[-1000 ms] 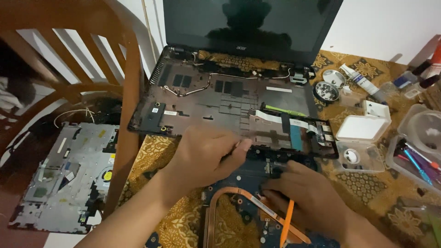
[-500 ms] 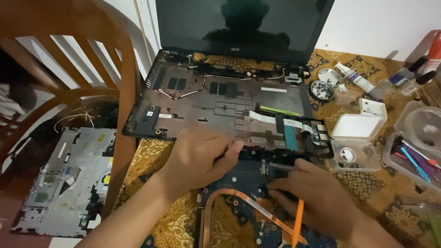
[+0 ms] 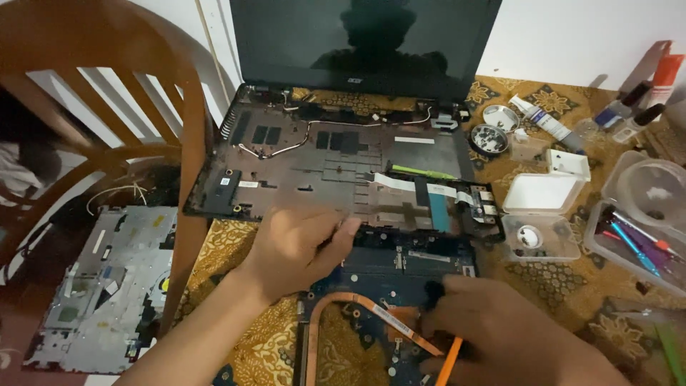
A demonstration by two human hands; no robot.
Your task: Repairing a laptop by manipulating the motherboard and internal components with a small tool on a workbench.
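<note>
Over the last second both hands have barely shifted: the left hand (image 3: 300, 246) stays curled on the blue motherboard (image 3: 400, 275) at the desk's near edge, and the right hand (image 3: 493, 332) keeps gripping an orange-handled tool (image 3: 449, 361) there.

There is one view only, from the person's head, looking steeply down and forward over the worktop (image 3: 543, 286). It sits close: the opened laptop (image 3: 336, 161) fills the middle, its dark screen running off the top edge. Nearer the camera than the laptop, both forearms come in from the bottom edge. Left of the laptop a wooden chair (image 3: 107, 93) cuts into the frame; right of it, clear plastic boxes (image 3: 643, 221) reach the edge.
</note>
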